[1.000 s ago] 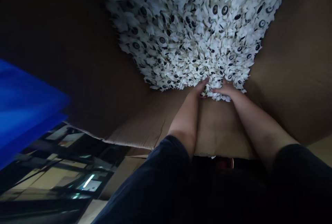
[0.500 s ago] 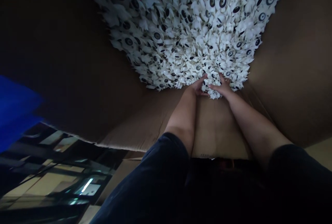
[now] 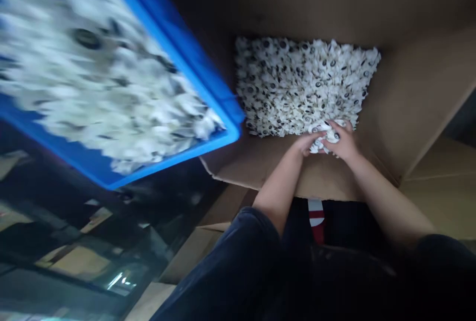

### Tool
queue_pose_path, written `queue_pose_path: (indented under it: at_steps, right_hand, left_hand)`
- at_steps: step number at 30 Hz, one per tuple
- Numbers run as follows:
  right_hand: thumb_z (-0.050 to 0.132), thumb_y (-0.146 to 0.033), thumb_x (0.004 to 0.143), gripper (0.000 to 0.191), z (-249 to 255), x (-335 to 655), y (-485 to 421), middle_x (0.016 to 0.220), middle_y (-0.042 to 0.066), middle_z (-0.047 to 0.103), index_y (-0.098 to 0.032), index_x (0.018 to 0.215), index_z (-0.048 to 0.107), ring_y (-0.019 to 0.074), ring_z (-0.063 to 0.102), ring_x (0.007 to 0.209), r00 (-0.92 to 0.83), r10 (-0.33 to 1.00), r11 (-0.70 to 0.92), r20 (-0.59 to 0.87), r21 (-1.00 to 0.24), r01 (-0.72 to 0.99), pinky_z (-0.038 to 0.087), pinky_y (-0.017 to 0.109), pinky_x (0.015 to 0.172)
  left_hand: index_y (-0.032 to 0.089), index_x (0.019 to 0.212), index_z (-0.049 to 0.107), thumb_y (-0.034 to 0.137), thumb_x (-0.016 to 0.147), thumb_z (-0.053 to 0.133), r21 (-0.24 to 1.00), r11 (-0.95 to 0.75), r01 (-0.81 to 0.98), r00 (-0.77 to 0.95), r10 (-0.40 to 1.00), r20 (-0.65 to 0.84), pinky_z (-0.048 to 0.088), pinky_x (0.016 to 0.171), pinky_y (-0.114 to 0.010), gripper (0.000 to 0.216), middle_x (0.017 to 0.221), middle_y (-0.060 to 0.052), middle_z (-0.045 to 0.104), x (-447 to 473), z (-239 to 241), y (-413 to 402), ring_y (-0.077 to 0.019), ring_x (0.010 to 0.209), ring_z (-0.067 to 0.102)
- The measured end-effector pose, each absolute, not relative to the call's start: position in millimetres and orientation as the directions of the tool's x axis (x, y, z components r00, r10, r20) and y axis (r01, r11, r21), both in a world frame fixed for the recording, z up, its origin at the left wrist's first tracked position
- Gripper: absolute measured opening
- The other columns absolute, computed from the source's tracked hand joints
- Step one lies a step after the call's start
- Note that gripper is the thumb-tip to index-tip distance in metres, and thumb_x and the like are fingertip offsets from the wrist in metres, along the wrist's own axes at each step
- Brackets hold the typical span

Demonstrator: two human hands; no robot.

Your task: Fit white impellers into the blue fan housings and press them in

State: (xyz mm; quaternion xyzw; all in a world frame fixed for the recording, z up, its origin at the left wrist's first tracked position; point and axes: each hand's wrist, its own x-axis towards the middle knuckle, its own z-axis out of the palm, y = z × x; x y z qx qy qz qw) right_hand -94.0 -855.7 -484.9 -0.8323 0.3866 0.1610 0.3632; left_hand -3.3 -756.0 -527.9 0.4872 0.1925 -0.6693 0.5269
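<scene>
Both hands meet at the near edge of a heap inside a big brown cardboard box (image 3: 409,93). The left hand (image 3: 307,142) and the right hand (image 3: 345,142) are cupped toward each other and close on a clump of small white petal-shaped pieces with black round centres (image 3: 326,137). The clump sits between the palms, at 3 o'clock from the left hand and at 9 o'clock from the right. The right hand wraps over more of it, while the left touches it mostly with the fingertips. It is a rounded bunch with no clear long axis.

From the hands, the heap of the same white pieces (image 3: 301,83) spreads away toward 12 o'clock across the box floor. It runs wider from 9 to 3 o'clock than it is deep, and its far edge touches the back wall. The clump lies at the heap's 6 o'clock edge, just beside the near wall, and whether it is lifted clear cannot be told.

At 10 o'clock from the hands, well apart, a blue plastic crate (image 3: 178,38) tilts over the box's left wall. It is filled with blurred white pieces. Dark sleeves (image 3: 238,261) cover both upper arms
</scene>
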Motion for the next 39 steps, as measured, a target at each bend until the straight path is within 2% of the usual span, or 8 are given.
queue_pose_path:
  at_steps: [5,9,14,22,27,32,35,39]
  right_hand:
    - [0.065,-0.041,0.074,0.055,-396,-114,-853,0.135,0.016,0.038,-0.015,0.123,0.064,0.0321,0.045,0.132,0.807,-0.569,-0.632,-0.155,-0.545,-0.551,0.036,0.046,0.117]
    - [0.065,-0.043,0.082,0.046,-328,-110,-836,0.133,0.013,0.04,-0.023,0.123,0.061,0.0312,0.052,0.124,0.879,-0.424,-0.83,0.216,-0.482,-0.281,0.049,0.047,0.106]
    - [0.069,-0.035,0.082,0.047,-262,-62,-793,0.134,0.012,0.039,-0.03,0.127,0.057,0.0324,0.051,0.124,0.902,-0.215,-0.918,0.376,-0.392,-0.056,0.051,0.047,0.102]
    - [0.061,-0.042,0.084,0.043,-244,72,-710,0.135,0.012,0.034,-0.024,0.123,0.064,0.0299,0.044,0.13,0.947,-0.005,-0.889,0.322,-0.434,0.143,0.045,0.044,0.111]
    - [0.062,-0.039,0.081,0.054,-259,152,-664,0.146,0.01,0.033,-0.026,0.134,0.06,0.0274,0.032,0.142,0.999,-0.029,-0.916,0.016,-0.4,-0.021,0.04,0.042,0.114]
    - [0.054,-0.043,0.09,0.052,-288,185,-646,0.155,0.006,0.031,-0.025,0.139,0.057,0.0233,0.025,0.148,0.997,0.007,-0.973,-0.071,-0.23,-0.01,0.03,0.04,0.12]
    - [0.052,-0.048,0.093,0.049,-297,186,-651,0.157,0.004,0.031,-0.028,0.137,0.058,0.0265,0.029,0.145,0.991,-0.039,-0.994,-0.129,-0.098,-0.052,0.023,0.045,0.121]
    - [0.06,-0.043,0.088,0.054,-290,189,-668,0.158,0.002,0.029,-0.032,0.141,0.053,0.0316,0.021,0.148,0.979,-0.122,-0.992,-0.164,0.049,-0.116,0.01,0.054,0.122]
  left_hand:
    - [0.018,0.099,0.065,0.01,0.055,0.079,0.413,-0.149,0.898,0.217,-0.666,-0.713,0.056,0.072,-0.034,0.047,0.079,0.001,0.07,-1,-422,-756,-0.0156,0.067,0.063]
    - [0.019,0.098,0.067,0.007,0.046,0.079,0.493,0.03,0.869,0.351,-0.74,-0.574,0.051,0.08,-0.029,0.055,0.083,0.002,0.07,10,-353,-734,-0.014,0.077,0.062]
    - [0.022,0.107,0.07,0.015,0.047,0.082,0.615,0.205,0.762,0.529,-0.745,-0.406,0.05,0.082,-0.029,0.061,0.094,0.0,0.071,41,-303,-676,-0.0174,0.085,0.063]
    - [0.021,0.113,0.065,0.026,0.051,0.083,0.763,0.312,0.566,0.775,-0.517,-0.363,0.049,0.095,-0.033,0.065,0.107,-0.003,0.07,138,-282,-568,-0.0235,0.105,0.064]
    - [0.018,0.121,0.06,0.027,0.062,0.074,0.857,0.283,0.431,0.863,-0.406,-0.3,0.048,0.099,-0.036,0.061,0.112,-0.006,0.07,199,-295,-522,-0.025,0.11,0.063]
    - [0.017,0.131,0.055,0.023,0.073,0.07,0.989,-0.089,0.119,0.947,-0.289,-0.14,0.039,0.113,-0.039,0.06,0.134,-0.012,0.061,227,-314,-497,-0.028,0.13,0.053]
    - [0.019,0.134,0.055,0.026,0.077,0.071,0.915,-0.402,-0.049,0.948,-0.307,-0.084,0.036,0.116,-0.04,0.06,0.146,-0.014,0.05,225,-322,-484,-0.029,0.141,0.042]
    - [0.024,0.138,0.056,0.027,0.084,0.061,0.759,-0.636,-0.141,0.915,-0.376,-0.146,0.038,0.114,-0.043,0.054,0.153,-0.011,0.045,215,-329,-466,-0.0325,0.138,0.044]
